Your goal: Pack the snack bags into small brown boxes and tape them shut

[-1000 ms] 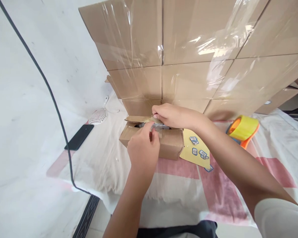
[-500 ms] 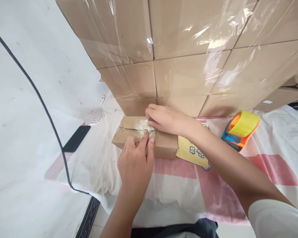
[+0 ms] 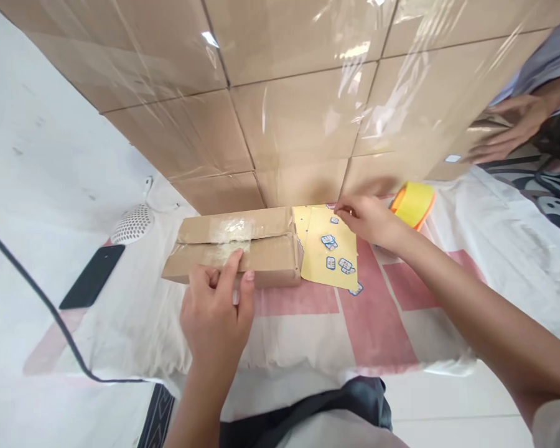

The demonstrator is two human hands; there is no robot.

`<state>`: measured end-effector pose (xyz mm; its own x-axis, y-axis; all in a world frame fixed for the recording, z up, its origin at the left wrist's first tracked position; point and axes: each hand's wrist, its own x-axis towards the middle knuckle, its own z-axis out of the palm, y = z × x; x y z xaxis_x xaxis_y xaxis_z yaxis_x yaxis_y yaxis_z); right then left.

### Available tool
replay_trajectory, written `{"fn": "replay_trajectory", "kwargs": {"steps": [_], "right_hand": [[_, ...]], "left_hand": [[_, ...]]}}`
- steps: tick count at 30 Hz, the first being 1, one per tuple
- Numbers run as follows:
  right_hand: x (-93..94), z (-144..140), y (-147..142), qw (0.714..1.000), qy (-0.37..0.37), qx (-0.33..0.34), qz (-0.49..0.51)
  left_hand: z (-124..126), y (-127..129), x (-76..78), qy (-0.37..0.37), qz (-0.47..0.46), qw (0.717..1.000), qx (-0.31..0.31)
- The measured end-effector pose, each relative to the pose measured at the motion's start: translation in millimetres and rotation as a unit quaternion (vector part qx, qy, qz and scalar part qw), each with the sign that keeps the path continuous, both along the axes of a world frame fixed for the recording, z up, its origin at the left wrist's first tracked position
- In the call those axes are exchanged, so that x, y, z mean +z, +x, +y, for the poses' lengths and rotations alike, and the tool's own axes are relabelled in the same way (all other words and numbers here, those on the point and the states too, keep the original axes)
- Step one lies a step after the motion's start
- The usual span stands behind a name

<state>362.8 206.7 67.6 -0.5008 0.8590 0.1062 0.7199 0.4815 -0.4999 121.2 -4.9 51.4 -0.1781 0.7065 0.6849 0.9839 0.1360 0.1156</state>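
A brown cardboard box (image 3: 275,264) lies on the cloth, with crinkled clear tape (image 3: 233,230) across its lid seam. My left hand (image 3: 217,305) rests against the box's front; its index finger is stretched onto the tape and the thumb stands apart. Right of the box lies a yellow sheet (image 3: 317,249) with several small blue-edged stickers (image 3: 330,263) on it. Over the sheet's upper right edge is my right hand (image 3: 366,219), fingertips drawn together in a pinch. Whatever sits between those fingertips is too small to make out.
Stacked cartons (image 3: 298,118) under clear wrap form a wall behind. Beyond my right hand stands a tape dispenser with a yellow roll (image 3: 413,202). A phone (image 3: 93,277), a white perforated object (image 3: 133,224) and a dark cable (image 3: 42,298) are left. Another person's hand (image 3: 518,127) touches a carton at right.
My right hand has left the box's tape and moved right to the yellow sheet. My left hand stays on the box. The view has shifted right, and another person's hand has come into sight.
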Motion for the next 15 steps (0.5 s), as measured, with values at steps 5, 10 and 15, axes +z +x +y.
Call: {"fn": "replay_trajectory", "kwargs": {"steps": [5,10,15], "right_hand": [[-33.5,-15,11,0.996,-0.004,0.060,-0.063],[-50.3,-22,3,0.984,0.024,0.082,-0.154],[-53.5,-23,5,0.998,0.002,0.068,-0.005]], "left_hand": [[8,3,7.4,-0.005,-0.033,0.999,0.017],[7,12,-3.3,0.136,-0.035,0.987,-0.078],[7,50,-20.4,0.125,-0.014,0.932,-0.339]]}}
